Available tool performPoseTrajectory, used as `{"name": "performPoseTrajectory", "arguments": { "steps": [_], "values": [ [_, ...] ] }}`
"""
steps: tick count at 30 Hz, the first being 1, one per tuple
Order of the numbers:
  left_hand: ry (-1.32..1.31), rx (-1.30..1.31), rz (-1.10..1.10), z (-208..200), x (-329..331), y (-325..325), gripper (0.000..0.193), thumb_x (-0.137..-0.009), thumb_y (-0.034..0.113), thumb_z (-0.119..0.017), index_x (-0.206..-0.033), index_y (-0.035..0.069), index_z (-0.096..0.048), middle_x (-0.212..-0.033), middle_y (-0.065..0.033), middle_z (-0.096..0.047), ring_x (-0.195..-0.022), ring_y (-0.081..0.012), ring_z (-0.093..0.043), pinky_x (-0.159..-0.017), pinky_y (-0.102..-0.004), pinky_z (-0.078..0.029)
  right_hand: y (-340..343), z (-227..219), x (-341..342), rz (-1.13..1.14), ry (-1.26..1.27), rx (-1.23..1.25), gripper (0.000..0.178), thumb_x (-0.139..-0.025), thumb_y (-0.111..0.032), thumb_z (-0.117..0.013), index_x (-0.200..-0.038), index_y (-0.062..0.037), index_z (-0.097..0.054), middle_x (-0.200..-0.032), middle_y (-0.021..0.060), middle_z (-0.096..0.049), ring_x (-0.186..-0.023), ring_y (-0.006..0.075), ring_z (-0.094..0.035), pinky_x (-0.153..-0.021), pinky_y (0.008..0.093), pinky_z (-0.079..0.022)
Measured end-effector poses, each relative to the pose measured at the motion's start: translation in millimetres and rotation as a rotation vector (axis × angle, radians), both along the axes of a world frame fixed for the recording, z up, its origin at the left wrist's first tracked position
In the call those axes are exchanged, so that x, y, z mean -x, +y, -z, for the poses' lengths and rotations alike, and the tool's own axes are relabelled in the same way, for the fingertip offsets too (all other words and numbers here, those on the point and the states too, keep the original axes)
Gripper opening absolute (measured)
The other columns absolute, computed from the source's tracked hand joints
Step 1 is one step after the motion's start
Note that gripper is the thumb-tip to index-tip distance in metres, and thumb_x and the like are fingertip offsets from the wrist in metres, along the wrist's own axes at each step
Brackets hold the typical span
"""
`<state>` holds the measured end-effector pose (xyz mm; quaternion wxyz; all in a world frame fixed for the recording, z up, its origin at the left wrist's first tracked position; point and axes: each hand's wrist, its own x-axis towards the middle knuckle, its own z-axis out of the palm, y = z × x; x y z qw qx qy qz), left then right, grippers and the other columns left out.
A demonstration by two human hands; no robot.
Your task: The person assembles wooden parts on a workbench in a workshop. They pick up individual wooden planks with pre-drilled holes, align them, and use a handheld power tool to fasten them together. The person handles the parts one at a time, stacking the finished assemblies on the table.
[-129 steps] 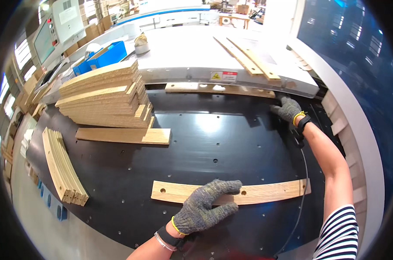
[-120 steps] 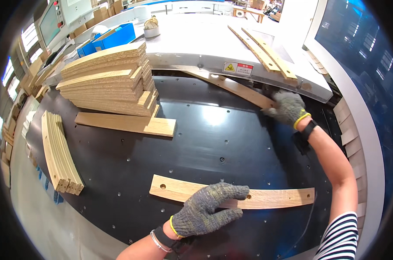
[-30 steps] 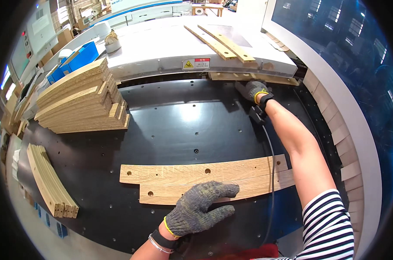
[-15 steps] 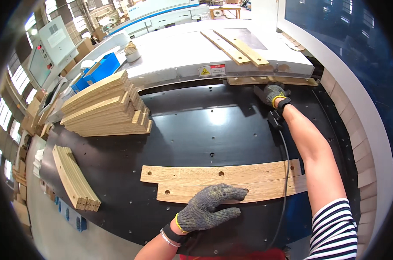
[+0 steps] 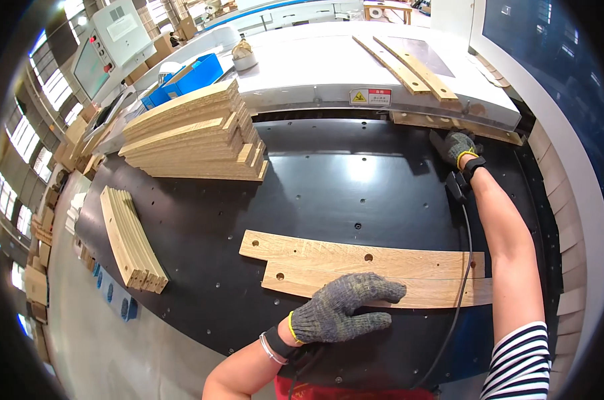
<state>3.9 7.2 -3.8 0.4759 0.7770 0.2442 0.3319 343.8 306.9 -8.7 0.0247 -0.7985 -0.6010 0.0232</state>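
Two pale wood boards lay edge to edge on the black table (image 5: 315, 207), close to the person: the back board (image 5: 335, 253) stuck out further left, the front board (image 5: 442, 292) reached further right, both with round holes. Offset looked loose, not measured; seemingly set there to be within easy reach. Left hand (image 5: 345, 307), in a grey knit glove, lay over the front board's near edge, thumb and fingers spread apart, nothing pinched; probably just steadying the board, though pressure couldn't be judged. Right hand (image 5: 457, 147), same glove, was stretched out to the far side, at a third board (image 5: 495, 131) lying along the foot of the white machine ledge (image 5: 302, 67). Fingers were at or right by that board's near edge; couldn't tell whether they gripped it, as the back of the glove hid the contact. A black cable (image 5: 463, 287) ran from the right wrist and passed in front of both near boards, likely slack to let the arm reach. Stacked boards (image 5: 189, 140) stood back left, and curved strips (image 5: 132, 240) sat side by side at front left, apparently grouped by shape. Two slats (image 5: 415, 70) lay on the ledge, ends toward the table.
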Motion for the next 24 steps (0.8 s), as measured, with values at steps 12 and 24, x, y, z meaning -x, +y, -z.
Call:
{"name": "performPoseTrajectory", "arguments": {
  "steps": [12,24],
  "values": [
    [-0.036,0.008,-0.005,4.4,1.7,-3.2,0.043,-0.091,0.018,-0.082,-0.131,0.006,-0.071,-0.125,-0.0140,-0.074,-0.118,-0.0324,-0.070,-0.104,-0.0440,-0.053,1.4,2.7,-29.1,-0.215,-0.101,-0.036,0.105,-0.094,-0.081,-0.045,-0.148,0.0085,-0.051,-0.145,0.0329,-0.058,-0.136,0.0449,-0.056,-0.113,0.0491,-0.045],
    [-0.087,-0.054,-0.051,19.2,3.1,-6.5,0.043,-0.092,0.017,-0.082,-0.132,0.005,-0.070,-0.118,-0.0128,-0.075,-0.115,-0.0247,-0.071,-0.101,-0.0396,-0.055,-194.7,-67.1,73.5,-0.903,0.073,0.393,0.100,-0.089,-0.072,-0.065,-0.156,-0.0017,-0.043,-0.160,0.0349,-0.039,-0.152,0.0495,-0.034,-0.122,0.0473,-0.035]
  ]
}}
